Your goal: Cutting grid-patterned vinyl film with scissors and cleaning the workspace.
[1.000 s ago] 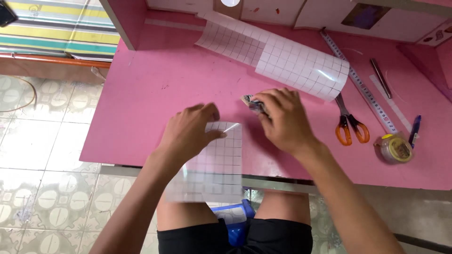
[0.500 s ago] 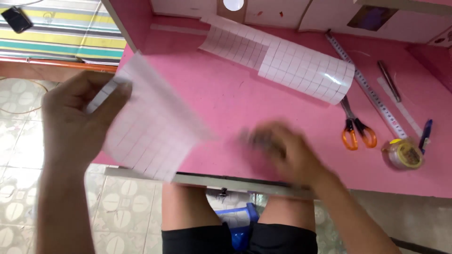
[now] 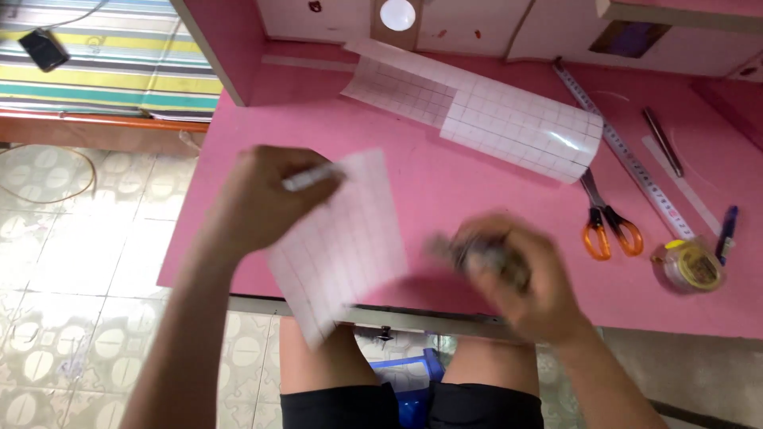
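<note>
My left hand [image 3: 266, 199] grips the top edge of a cut sheet of white gridded film [image 3: 342, 242] and holds it up over the near edge of the pink table [image 3: 445, 179]. My right hand [image 3: 520, 278] is blurred with motion near the table's front edge, closed around a small dark object [image 3: 469, 253] that I cannot make out clearly. A larger roll of the same gridded film [image 3: 509, 123] lies partly unrolled at the back of the table.
Orange-handled scissors [image 3: 608, 226], a long steel ruler [image 3: 628, 159], a roll of tape [image 3: 693, 264], a blue pen [image 3: 726, 232] and a dark rod [image 3: 661, 141] lie at the right. A pink upright panel [image 3: 230, 44] stands back left. Tiled floor and a blue stool [image 3: 401, 381] lie below.
My left hand lifted the cut sheet off the table, swung it far left, and has now brought it back toward the middle. My right hand moved nearer the front edge with the dark object.
</note>
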